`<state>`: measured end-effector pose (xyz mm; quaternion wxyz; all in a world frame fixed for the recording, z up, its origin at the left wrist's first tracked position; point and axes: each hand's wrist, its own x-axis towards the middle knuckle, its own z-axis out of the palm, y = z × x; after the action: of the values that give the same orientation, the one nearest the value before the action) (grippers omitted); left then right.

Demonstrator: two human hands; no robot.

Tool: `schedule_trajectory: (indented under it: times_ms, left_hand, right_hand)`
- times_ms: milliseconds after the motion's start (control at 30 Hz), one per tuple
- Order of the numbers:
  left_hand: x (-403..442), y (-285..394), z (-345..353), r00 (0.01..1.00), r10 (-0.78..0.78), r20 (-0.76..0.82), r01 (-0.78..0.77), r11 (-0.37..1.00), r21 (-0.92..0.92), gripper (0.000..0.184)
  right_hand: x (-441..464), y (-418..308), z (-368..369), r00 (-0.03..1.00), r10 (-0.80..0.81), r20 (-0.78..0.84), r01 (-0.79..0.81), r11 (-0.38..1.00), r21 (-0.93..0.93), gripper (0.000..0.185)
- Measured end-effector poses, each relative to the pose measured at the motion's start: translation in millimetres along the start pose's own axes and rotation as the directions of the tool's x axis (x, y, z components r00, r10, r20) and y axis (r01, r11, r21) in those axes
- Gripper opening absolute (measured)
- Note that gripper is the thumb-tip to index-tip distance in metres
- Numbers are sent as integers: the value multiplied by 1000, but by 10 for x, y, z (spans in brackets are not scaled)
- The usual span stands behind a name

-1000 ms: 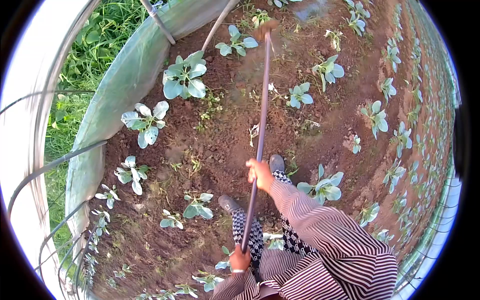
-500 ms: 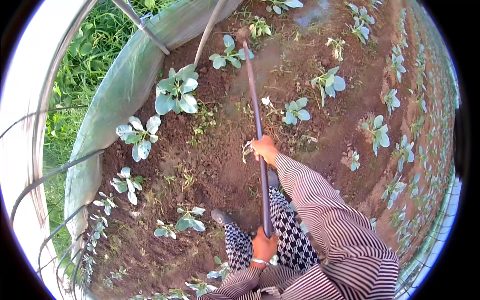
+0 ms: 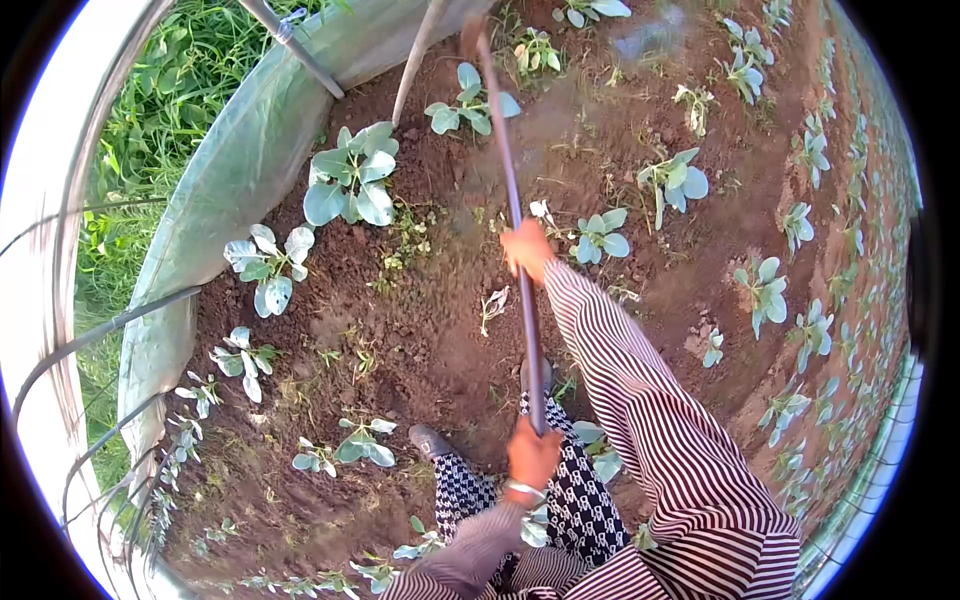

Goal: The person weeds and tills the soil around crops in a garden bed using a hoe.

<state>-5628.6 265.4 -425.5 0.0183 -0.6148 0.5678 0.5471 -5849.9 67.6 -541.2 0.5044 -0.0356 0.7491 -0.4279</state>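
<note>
A long-handled hoe (image 3: 531, 340) stretches away from me, its dark handle slanting slightly left. Its brown head, near the top of the view, is blurred and looks raised off the soil. My right hand (image 3: 527, 250) grips the middle of the handle. Closer to my body, my left hand (image 3: 534, 462), with a bracelet at the wrist, is wrapped round the handle's near end. Just right of the hoe's far part grows a leafy seedling (image 3: 470, 110), one leaf partly behind the handle. A wilted, uprooted-looking plant (image 3: 493, 308) lies on the soil left of the handle.
Rows of young leafy plants (image 3: 675, 180) cover the soil to the right. Larger plants (image 3: 352, 178) line the left edge beside a plastic sheet wall (image 3: 230, 180) with poles and bent hoops. My shoe (image 3: 430, 440) stands near small seedlings (image 3: 366, 442).
Both hands have moved forward with the hoe, the right one more. The hoe's head has shifted up and slightly left, away from the ground beside the seedling.
</note>
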Motion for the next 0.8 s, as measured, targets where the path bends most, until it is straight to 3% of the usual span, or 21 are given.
schedule_trajectory:
  times_ms: [67,100,167,233,300,400,433,467,533,567,633,667,700,800]
  left_hand:
    - [-457,29,34,996,-50,75,50,999,-3,27]
    - [-660,181,-144,990,-106,96,94,988,124,31]
    - [-1051,204,-461,965,-191,181,172,978,115,36]
    - [-1317,62,-574,976,-140,165,118,984,136,34]
    - [-1333,-32,-564,981,-126,145,99,978,186,29]
    - [-952,-288,-448,992,-50,118,34,990,135,30]
    - [-747,-261,-423,996,15,89,-31,984,175,24]
    - [-555,-38,-445,993,-83,83,73,991,116,23]
    - [-230,169,-416,998,19,63,-23,998,62,22]
    - [-198,265,-422,998,49,41,-52,997,57,21]
    - [-370,302,-419,997,25,74,-26,1000,6,23]
    - [-579,224,-442,987,-74,140,75,997,-3,26]
    - [-773,236,-575,980,-137,142,114,981,159,29]
    - [-1350,215,-991,965,-222,139,186,954,234,30]
  right_hand:
    - [-215,331,-92,998,57,-12,-58,991,-118,13]
    - [-435,335,-124,994,112,-5,-112,994,-6,12]
    - [-900,400,-173,983,157,95,-167,979,115,13]
    - [-1240,361,-187,961,260,96,-276,931,238,18]
    - [-1401,228,-251,963,244,118,-269,907,323,21]
    - [-1126,116,-238,989,119,84,-139,945,295,20]
    - [-939,69,-230,998,2,67,-21,957,289,18]
    - [-750,-81,-192,1000,-9,23,4,972,234,17]
    - [-302,-147,-151,993,-84,82,58,958,282,14]
    - [-204,-267,-106,999,11,51,-17,993,120,14]
    - [-202,42,-43,995,-18,103,15,999,31,20]
    - [-431,161,-11,994,7,110,-19,993,113,19]
    - [-687,275,-8,993,27,116,-48,981,187,19]
    - [-1432,257,67,969,225,98,-244,929,279,10]
